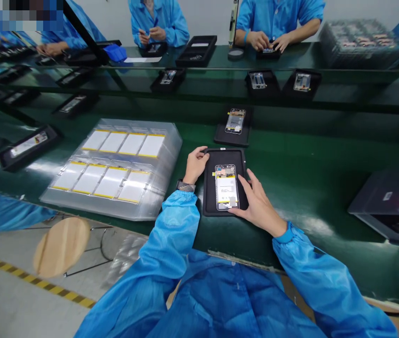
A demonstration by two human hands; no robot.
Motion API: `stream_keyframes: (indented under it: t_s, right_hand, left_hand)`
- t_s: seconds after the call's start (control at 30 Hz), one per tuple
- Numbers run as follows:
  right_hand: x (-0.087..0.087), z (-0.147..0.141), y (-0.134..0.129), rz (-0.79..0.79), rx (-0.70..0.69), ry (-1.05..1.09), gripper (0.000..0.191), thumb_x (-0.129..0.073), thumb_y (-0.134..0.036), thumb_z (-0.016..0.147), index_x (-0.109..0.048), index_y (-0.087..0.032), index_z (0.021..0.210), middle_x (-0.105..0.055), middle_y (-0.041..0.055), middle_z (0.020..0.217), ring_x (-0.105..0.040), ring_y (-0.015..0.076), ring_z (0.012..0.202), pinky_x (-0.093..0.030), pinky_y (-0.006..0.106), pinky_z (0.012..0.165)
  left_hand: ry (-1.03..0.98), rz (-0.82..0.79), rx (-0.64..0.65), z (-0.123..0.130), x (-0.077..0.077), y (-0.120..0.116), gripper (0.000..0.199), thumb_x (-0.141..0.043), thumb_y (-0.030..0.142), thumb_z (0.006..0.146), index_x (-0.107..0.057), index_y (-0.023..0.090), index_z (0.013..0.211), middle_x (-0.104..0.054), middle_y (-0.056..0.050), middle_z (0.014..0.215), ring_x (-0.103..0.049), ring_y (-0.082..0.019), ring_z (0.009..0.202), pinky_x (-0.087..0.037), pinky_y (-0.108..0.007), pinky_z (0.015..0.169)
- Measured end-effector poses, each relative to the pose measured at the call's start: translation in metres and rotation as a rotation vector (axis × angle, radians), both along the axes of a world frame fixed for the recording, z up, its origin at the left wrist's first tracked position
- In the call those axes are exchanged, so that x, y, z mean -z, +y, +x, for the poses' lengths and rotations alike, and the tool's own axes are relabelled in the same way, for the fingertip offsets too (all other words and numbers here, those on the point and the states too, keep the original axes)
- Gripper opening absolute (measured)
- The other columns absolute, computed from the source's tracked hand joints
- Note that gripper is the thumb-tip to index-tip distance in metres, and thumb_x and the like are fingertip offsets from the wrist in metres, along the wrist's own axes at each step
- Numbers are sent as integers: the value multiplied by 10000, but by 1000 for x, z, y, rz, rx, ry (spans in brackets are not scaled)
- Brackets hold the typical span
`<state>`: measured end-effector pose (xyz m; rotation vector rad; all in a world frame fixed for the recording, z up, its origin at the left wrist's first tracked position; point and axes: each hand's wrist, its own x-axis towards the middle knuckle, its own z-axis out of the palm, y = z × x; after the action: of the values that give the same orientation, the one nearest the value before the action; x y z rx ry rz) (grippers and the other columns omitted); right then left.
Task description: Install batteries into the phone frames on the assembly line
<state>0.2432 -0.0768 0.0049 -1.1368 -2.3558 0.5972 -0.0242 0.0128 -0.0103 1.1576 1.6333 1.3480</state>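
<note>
An opened smartphone (pixel 226 188), its circuit board at the top and a white battery with yellow edges showing, lies face down in a shallow black tray (pixel 209 209) in front of me. My left hand (pixel 196 165) is closed on the tray's upper left corner, fingertips over the rim. My right hand (pixel 258 202) comes in from the right with thumb and fingers spread. Its thumb is at the phone's lower edge and its index finger beside the right edge; whether they press on it I cannot tell.
Left of the tray sits a stack of clear plastic trays (pixel 114 206) holding several white batteries. Behind is another black tray (pixel 232 137) with a phone. A dark machine (pixel 382 197) stands at the right. Co-workers' hands (pixel 268 42) work across the bench, beyond more trayed phones.
</note>
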Motion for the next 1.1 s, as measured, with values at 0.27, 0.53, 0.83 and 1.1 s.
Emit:
stream_keyframes:
  t_s: [0.27, 0.53, 0.83, 1.1]
  right_hand:
    - [-3, 8, 7, 8, -57, -21, 1104, -876, -393, 757, -214, -289, 1634, -90, 183, 1688, -406, 438, 1430, -438, 656, 1112]
    - [-12, 3, 3, 147, -100, -48, 894, -868, -278, 781, -403, -225, 1542, -235, 209, 1654, -361, 446, 1452, -426, 653, 1115]
    - [0, -4, 2, 174, -44, 44, 557, -723, -345, 920, -531, -193, 1421, -367, 211, 1575, -387, 385, 1453, -440, 595, 1138]
    - [7, 2, 7, 128, 241, 14, 456, -535, -395, 1004, -611, -92, 1336, -609, 233, 1346, -519, 378, 1339, -450, 575, 1105]
  left_hand:
    - [-24, -19, 4, -1, 1, 2, 330, -737, 246, 774, -696, 160, 1090, -657, -21, 751, -594, -171, 708, -483, -296, 706]
    - [-3, -20, 30, -2, -2, 0, 318, -727, 237, 788, -696, 165, 1096, -662, -23, 766, -587, -165, 698, -474, -286, 677]
    - [-24, -33, 28, -2, -3, 0, 326, -695, 180, 824, -695, 151, 1149, -677, -33, 813, -604, -159, 715, -491, -279, 695]
    - [193, -57, -16, -4, 1, 4, 312, -676, 177, 839, -716, 105, 1140, -681, -73, 957, -568, -128, 705, -510, -282, 743]
